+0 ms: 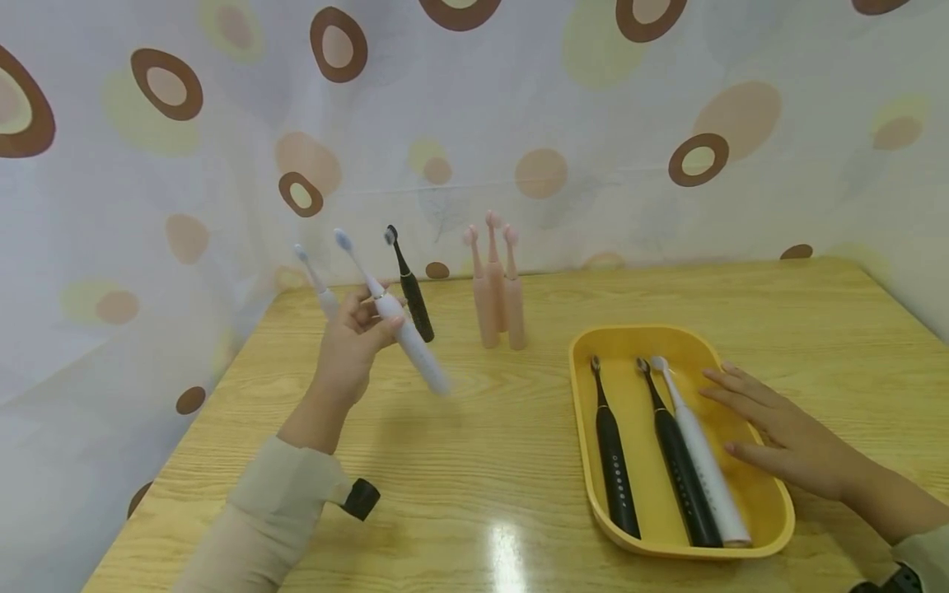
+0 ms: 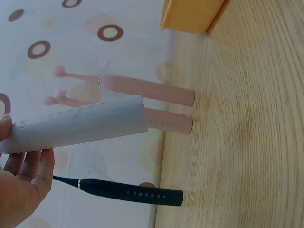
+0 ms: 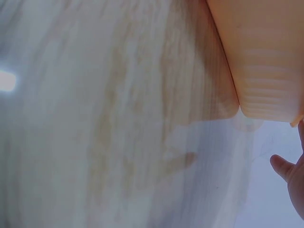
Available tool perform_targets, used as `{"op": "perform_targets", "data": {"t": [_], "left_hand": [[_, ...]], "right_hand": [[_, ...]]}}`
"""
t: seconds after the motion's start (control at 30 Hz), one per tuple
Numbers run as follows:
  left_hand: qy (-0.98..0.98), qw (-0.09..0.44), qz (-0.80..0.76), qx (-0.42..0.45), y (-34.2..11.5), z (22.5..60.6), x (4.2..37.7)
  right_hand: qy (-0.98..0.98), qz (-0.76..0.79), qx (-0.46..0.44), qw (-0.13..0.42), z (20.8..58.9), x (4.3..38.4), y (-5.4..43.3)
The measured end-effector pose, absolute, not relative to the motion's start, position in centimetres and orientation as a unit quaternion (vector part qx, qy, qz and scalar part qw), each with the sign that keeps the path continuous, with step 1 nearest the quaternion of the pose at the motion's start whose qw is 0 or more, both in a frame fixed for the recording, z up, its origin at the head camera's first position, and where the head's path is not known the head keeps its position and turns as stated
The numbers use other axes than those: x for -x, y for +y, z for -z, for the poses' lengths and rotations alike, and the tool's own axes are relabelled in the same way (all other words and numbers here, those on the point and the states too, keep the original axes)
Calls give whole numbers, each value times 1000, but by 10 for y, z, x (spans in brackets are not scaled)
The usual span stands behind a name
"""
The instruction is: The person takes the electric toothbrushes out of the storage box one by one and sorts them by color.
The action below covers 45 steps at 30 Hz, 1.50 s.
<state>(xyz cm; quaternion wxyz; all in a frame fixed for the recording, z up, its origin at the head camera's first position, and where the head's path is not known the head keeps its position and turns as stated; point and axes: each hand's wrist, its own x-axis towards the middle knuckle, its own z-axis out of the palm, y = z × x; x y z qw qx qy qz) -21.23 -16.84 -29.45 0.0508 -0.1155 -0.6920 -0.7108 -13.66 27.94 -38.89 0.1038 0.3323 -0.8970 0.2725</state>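
Observation:
In the head view my left hand pinches a white electric toothbrush by its handle, tilted and raised above the table. The left wrist view shows the handle's flat base clear of the wood, with the fingers against its side. Behind that hand, another white toothbrush is partly hidden, and a black toothbrush stands upright. My right hand has its fingers extended over the right rim of a yellow tray. Inside lie two black toothbrushes and a white toothbrush.
Three pink toothbrushes stand upright in a cluster near the back of the wooden table. A patterned curtain hangs behind the table's far edge and down its left side.

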Motion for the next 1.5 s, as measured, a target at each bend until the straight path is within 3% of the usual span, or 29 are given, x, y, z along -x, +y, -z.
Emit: {"op": "perform_targets", "data": {"t": [0.67,0.9,1.5], "left_hand": [[-705,137,694,-47,-230,302,233],[-715,152,674,-106,-247,310,243],[-744,151,632,-155,-274,319,261]], "right_hand": [[-897,-285,-323,98,388,135,279],[-897,-278,-329,101,388,136,279],[-898,-275,-329,103,390,138,280]]}}
